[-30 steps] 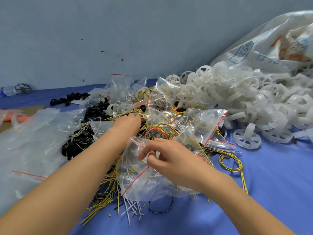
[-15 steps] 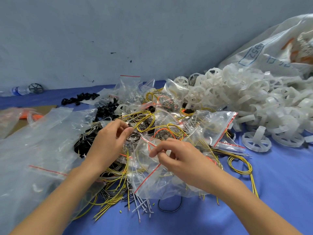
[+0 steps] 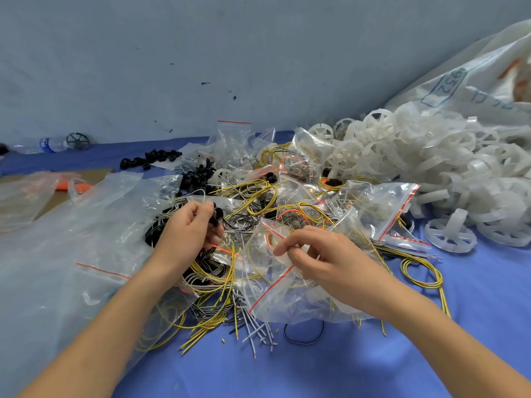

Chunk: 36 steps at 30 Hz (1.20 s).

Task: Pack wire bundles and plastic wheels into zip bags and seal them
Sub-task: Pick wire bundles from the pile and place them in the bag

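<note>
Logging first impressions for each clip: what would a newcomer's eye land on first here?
First the big heap of white plastic wheels at the right. Next, mid-frame, a tangle of yellow wires and clear bags on the blue cloth. In front of it, the left hand grips a small black piece while the right hand pinches the mouth of a red-striped zip bag.

1. Reaching in from lower left with bare left forearm [image 3: 115, 311], wrist about straight.
2. Pinching small black parts [image 3: 217, 215] in left hand [image 3: 186, 229], fingers curled, thumb side up.
3. Reaching in from lower right with bare right forearm [image 3: 431, 323], wrist bent slightly inward.
4. Pinching upper edge of zip bag [image 3: 275, 305] with right hand [image 3: 324, 259], thumb and index fingertip together, other fingers loosely curled, back of hand up.
5. Hands near each other, not touching.
</note>
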### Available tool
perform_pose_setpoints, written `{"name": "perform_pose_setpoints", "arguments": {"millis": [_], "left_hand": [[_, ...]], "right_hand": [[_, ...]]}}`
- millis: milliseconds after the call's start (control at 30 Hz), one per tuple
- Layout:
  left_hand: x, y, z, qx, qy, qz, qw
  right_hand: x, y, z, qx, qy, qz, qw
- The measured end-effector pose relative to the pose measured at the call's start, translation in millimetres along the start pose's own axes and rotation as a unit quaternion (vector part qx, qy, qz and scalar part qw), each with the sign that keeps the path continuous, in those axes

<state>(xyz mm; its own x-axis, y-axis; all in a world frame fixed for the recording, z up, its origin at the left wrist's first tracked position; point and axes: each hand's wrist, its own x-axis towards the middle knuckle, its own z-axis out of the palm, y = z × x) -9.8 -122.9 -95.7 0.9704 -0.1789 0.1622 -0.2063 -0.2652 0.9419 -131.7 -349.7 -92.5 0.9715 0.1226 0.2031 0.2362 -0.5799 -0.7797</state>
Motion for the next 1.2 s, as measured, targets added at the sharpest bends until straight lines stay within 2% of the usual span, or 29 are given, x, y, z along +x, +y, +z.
{"name": "perform_pose_setpoints", "arguments": {"millis": [133, 233, 367, 433, 500, 567, 700, 800, 867, 1000, 1133, 1200], "left_hand": [[6.7, 0.4, -4.2, -0.126, -0.004, -0.095, 0.987], [9.4, 3.6, -5.5, -0.184, -0.016, -0.135, 0.974], [8.1, 6.9, -8.9, -0.206, -0.033, -0.142, 0.968], [7.3, 8.6, -11.3, -0.18, -0.057, -0.137, 0.972], [5.5, 11.9, -14.9, -0.126, -0.101, -0.112, 0.98], [2.1, 16.0, -19.8, -0.116, -0.156, -0.094, 0.976], [-11.3, 28.9, -20.2, -0.147, -0.313, -0.121, 0.93], [-27.2, 41.4, -4.4, -0.027, -0.396, -0.122, 0.91], [-36.9, 45.6, 10.6, 0.068, -0.391, -0.087, 0.914], [-48.7, 44.8, 35.0, 0.167, -0.304, 0.028, 0.938], [-52.2, 42.7, 47.2, 0.247, -0.276, 0.111, 0.922], [-53.1, 44.5, 49.1, 0.242, -0.28, 0.119, 0.921]], "right_hand": [[-0.2, -1.4, 0.2, 0.002, 0.0, -0.001, 1.0], [-0.8, -2.4, -0.3, 0.003, -0.001, 0.003, 1.0], [-1.2, -3.5, -0.5, 0.002, -0.003, 0.006, 1.0], [-1.5, -4.2, -0.6, 0.005, -0.003, 0.008, 1.0], [-1.9, -4.4, -0.7, 0.006, -0.002, 0.01, 1.0], [-1.9, -4.7, -0.2, 0.012, 0.005, 0.012, 1.0], [-1.7, -7.0, 2.7, 0.037, 0.046, 0.018, 0.998], [-1.7, -12.0, 6.0, 0.046, 0.092, 0.009, 0.995], [-2.4, -17.4, 9.6, 0.041, 0.115, -0.012, 0.993], [-4.1, -31.2, 14.2, 0.01, 0.141, -0.064, 0.988], [-8.2, -40.7, 17.9, -0.019, 0.148, -0.101, 0.984], [-10.1, -44.0, 21.4, -0.042, 0.148, -0.109, 0.982]]}}
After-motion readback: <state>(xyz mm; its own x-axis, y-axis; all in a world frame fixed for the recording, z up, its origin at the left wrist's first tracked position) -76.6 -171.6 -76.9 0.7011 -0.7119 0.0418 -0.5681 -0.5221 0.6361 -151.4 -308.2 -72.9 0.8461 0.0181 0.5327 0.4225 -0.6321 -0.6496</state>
